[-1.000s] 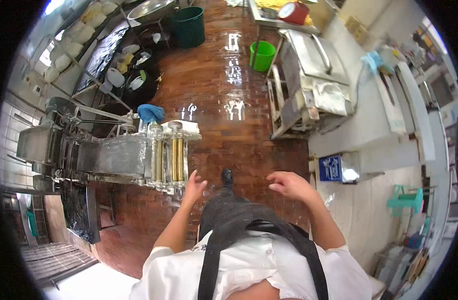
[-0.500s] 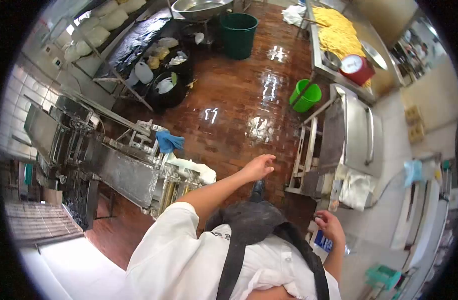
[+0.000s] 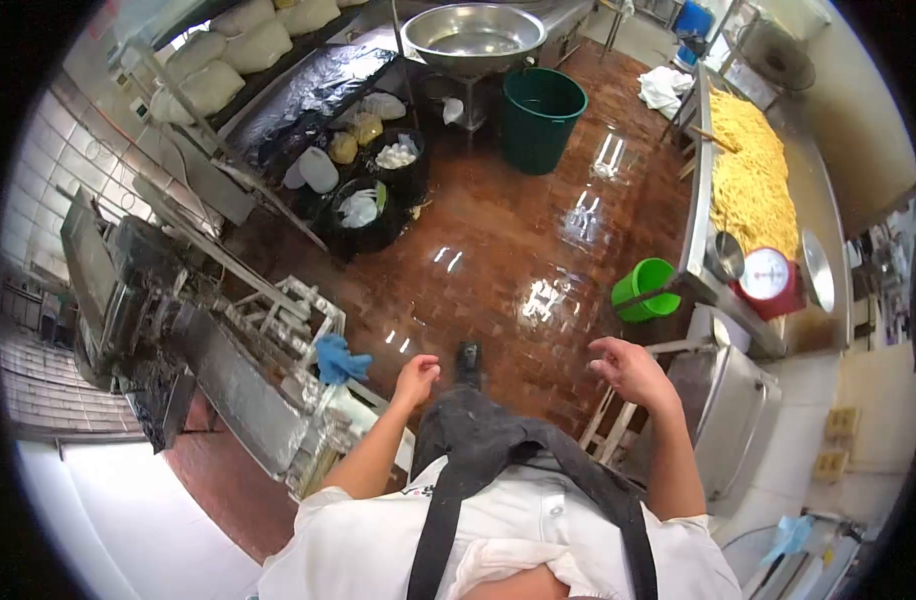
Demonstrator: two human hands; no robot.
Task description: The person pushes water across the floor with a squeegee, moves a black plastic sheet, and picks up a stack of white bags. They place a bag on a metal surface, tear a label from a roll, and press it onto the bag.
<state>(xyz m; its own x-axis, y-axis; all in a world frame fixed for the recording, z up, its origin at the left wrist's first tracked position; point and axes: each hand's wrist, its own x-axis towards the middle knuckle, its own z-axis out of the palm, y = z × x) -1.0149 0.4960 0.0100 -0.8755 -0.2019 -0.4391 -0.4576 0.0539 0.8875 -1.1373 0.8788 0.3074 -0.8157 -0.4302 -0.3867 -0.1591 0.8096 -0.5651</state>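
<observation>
Dark green bin (image 3: 538,118) beside steel basin (image 3: 473,35), lime bucket (image 3: 646,290), yellow noodles (image 3: 750,175) on steel table (image 3: 816,190), red scale (image 3: 768,280)

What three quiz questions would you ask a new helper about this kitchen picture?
1. True or false: the left hand and the right hand hold nothing.
2. Which thing lies nearest the left hand? A, a metal bowl. B, a blue cloth. C, a red scale.
3. Fill the gap: the small bucket is coloured ____.

Key: 1 true. 2 B. 3 green.
</observation>
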